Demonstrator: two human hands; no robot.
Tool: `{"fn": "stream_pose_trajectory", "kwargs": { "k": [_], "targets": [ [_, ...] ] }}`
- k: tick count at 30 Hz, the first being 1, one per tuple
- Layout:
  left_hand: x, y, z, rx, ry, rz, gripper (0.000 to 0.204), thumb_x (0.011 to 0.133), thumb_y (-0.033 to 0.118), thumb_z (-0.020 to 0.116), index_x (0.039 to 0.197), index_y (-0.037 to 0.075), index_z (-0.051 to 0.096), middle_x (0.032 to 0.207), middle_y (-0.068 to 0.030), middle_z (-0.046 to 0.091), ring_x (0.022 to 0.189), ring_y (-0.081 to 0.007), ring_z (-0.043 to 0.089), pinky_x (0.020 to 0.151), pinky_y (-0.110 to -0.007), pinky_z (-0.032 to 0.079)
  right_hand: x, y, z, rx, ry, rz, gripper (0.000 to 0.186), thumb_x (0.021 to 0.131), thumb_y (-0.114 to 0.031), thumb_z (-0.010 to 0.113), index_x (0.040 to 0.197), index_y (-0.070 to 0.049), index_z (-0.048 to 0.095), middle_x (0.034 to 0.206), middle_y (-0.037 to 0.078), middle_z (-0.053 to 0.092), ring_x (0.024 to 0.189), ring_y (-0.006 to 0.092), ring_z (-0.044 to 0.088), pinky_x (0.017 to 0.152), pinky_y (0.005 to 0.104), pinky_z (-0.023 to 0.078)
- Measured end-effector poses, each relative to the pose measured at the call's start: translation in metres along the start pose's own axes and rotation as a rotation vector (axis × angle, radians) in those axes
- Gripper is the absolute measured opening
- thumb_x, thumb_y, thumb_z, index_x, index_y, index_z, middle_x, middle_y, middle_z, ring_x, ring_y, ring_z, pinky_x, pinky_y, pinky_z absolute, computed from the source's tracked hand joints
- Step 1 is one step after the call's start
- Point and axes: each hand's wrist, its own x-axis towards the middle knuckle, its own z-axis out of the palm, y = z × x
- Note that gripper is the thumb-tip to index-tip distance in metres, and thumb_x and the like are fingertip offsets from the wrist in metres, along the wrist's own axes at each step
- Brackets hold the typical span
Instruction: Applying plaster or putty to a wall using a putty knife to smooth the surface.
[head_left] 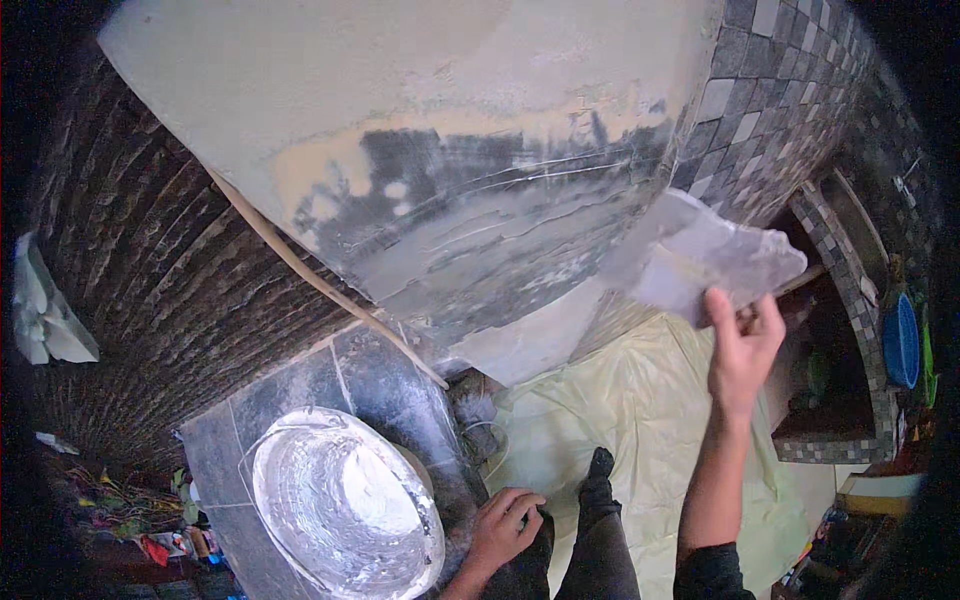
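Observation:
My right hand (740, 350) grips a pale, flat, slightly see-through scraper sheet (710, 255) by its lower edge, held up beside a partly plastered panel (460, 240) with grey streaks and patches. My left hand (508, 525) rests low at my dark-clothed leg, fingers bent and somewhat apart, with no object visible in it. To its left, a white bucket (350, 500), coated inside with pale paste, sits on dark grey tiles (230, 470).
Ridged dark stone wall (130, 270) with a wooden strip (280, 240); mosaic tiled wall (760, 80) and niche at right, near a blue basin (900, 340). A yellowish sheet (640, 420) covers the floor under my foot. Assorted clutter lies at both lower edges.

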Motion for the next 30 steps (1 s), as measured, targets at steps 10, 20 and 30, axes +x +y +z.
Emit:
{"fn": "stream_pose_trajectory", "kwargs": {
  "k": [10, 20, 30],
  "targets": [
    [-0.002, 0.002, 0.000, 0.060, -0.002, -0.001, 0.016, 0.078, 0.005, 0.066, 0.093, 0.008, 0.066, 0.094, -0.0079, 0.062, 0.087, -0.0284, 0.065, 0.076, -0.037, 0.053, -0.038, -0.049, 0.091, 0.416, -0.421, 0.168, 0.016, 0.086, -0.004, 0.072, 0.097, 0.003, 0.065, 0.084, 0.003, 0.068, 0.073, 0.0060, 0.061, 0.063, 0.0218, 0.050],
    [-0.004, -0.003, 0.001, 0.014, 0.005, -0.002, 0.017, 0.078, 0.004, 0.066, 0.095, 0.007, 0.065, 0.095, -0.0091, 0.063, 0.086, -0.0290, 0.064, 0.075, -0.038, 0.053, 0.016, 0.009, 0.051, 0.212, -0.161, 0.105, 0.014, 0.088, -0.007, 0.070, 0.099, -0.001, 0.062, 0.085, -0.002, 0.061, 0.072, 0.0039, 0.052, 0.063, 0.0201, 0.043],
    [-0.005, -0.003, 0.002, 0.000, -0.015, 0.014, 0.019, 0.077, 0.005, 0.066, 0.096, 0.007, 0.065, 0.094, -0.0088, 0.063, 0.086, -0.0295, 0.064, 0.076, -0.038, 0.053, -0.042, 0.003, 0.020, -0.172, 0.152, -0.471, 0.008, 0.087, 0.000, 0.066, 0.094, 0.004, 0.067, 0.098, 0.014, 0.069, 0.088, 0.0208, 0.066, 0.081, 0.0306, 0.054]
  ]
}}
